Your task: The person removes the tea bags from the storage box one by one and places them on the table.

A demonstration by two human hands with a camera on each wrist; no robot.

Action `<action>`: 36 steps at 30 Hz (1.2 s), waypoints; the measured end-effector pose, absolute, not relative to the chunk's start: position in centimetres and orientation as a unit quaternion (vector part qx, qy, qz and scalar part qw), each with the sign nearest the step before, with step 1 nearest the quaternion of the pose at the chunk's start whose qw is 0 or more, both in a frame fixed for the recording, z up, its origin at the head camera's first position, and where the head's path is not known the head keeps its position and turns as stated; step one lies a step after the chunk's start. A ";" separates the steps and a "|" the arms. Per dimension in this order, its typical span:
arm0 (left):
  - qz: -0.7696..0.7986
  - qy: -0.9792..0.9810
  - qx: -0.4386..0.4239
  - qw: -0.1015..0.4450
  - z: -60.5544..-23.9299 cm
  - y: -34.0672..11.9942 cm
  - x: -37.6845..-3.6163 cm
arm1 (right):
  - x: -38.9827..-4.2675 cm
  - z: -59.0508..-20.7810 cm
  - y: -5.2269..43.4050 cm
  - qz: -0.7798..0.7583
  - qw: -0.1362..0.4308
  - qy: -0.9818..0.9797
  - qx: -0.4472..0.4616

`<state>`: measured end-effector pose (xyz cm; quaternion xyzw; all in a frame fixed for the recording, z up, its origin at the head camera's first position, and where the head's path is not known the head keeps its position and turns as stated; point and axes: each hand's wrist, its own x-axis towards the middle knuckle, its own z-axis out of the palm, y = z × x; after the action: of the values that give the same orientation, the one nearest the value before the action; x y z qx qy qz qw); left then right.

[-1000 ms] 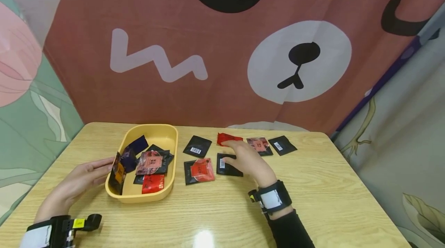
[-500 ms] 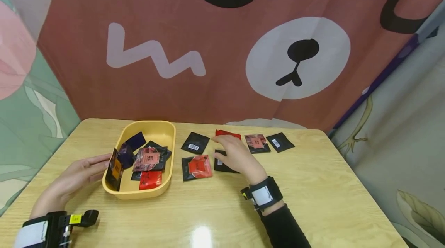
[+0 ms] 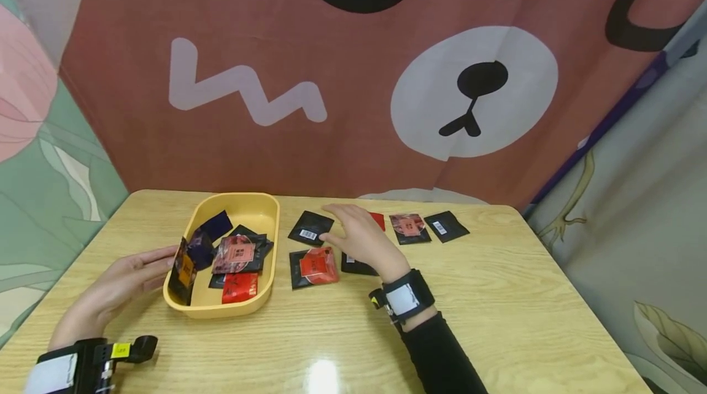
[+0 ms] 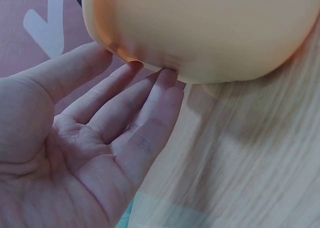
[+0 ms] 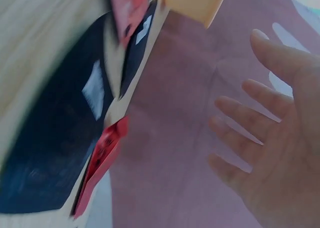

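A: Head view, status of the left hand (image 3: 118, 286)?

B: It lies palm-up on the table (image 3: 497, 320), fingers straight and relaxed, grasping nothing. In the left wrist view the fingertips (image 4: 167, 78) touch the outer wall of the yellow tray (image 4: 200, 33). The tray sits on the left half of the table and holds a loose pile of sachets, among them a red sachet (image 3: 239, 288) at the near end and a dark sachet (image 3: 184, 270) leaning upright against the left wall.

A: And the right hand (image 3: 361, 237)?

B: Released. It is raised above the sachets laid out on the table, fingers spread and straight, holding nothing; the right wrist view confirms an empty palm (image 5: 280, 153).

A: Which sachets lie nearest that hand?

B: A black barcode sachet (image 3: 310, 227) just left of the fingers, a red-and-black sachet (image 3: 313, 267) nearer the person, and a black sachet (image 3: 356, 266) partly hidden under the wrist. A patterned sachet (image 3: 409, 227) and another black sachet (image 3: 446, 226) lie to the right, apart from it.
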<state>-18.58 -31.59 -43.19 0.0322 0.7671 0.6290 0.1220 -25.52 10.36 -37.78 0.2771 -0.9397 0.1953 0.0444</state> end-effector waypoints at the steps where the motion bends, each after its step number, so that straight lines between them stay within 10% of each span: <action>1: 0.628 0.768 0.033 0.121 -43.2 -31.6 -18.6 | -25.5 -37.5 10.0 0.198 0.038 -0.940 0.275; 36: 0.632 0.764 0.036 0.122 -43.0 -31.5 -18.5 | -23.5 -36.6 -4.6 -0.074 -0.020 -0.919 0.386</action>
<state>-18.46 -31.47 -42.99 0.0361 0.7644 0.6321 0.1217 -23.50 -4.63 -36.63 0.3858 -0.9194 -0.0737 -0.0200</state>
